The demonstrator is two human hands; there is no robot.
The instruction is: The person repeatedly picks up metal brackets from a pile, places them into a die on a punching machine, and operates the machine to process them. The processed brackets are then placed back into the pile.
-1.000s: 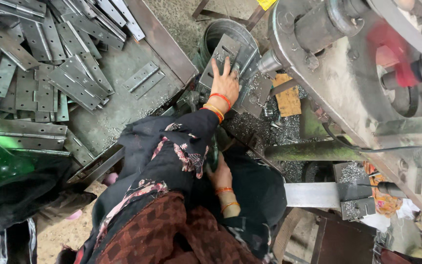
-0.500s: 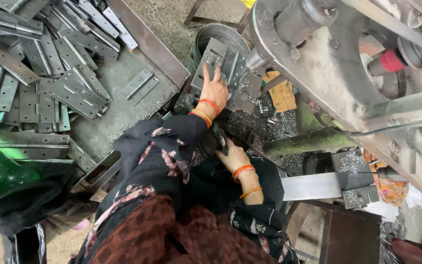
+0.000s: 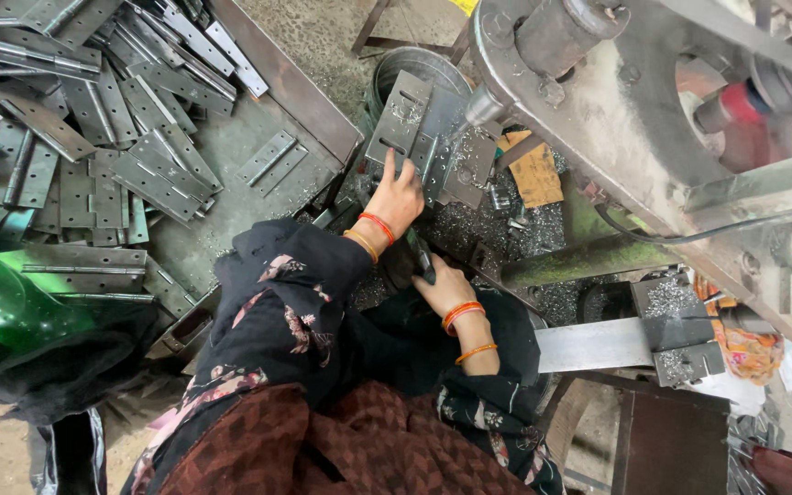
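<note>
Head view: your hands worked at a grey metal hinge under the press.

Your left hand [image 3: 402,194] lay flat, fingers spread, on the open hinge [image 3: 419,128], which stretched away ahead of it. Your right hand [image 3: 445,286], nearer you, was closed on a small dark part [image 3: 423,259]. Flat steel hinges [image 3: 93,156] filled the tray [image 3: 300,96] at left.

- Metal workshop, gritty floor.
- Heap of steel hinges [image 3: 93,137] on tray, left of left hand [image 3: 401,194].
- Heavy press machine [image 3: 634,119] w/ metal shavings [image 3: 469,225] right of it.
</note>
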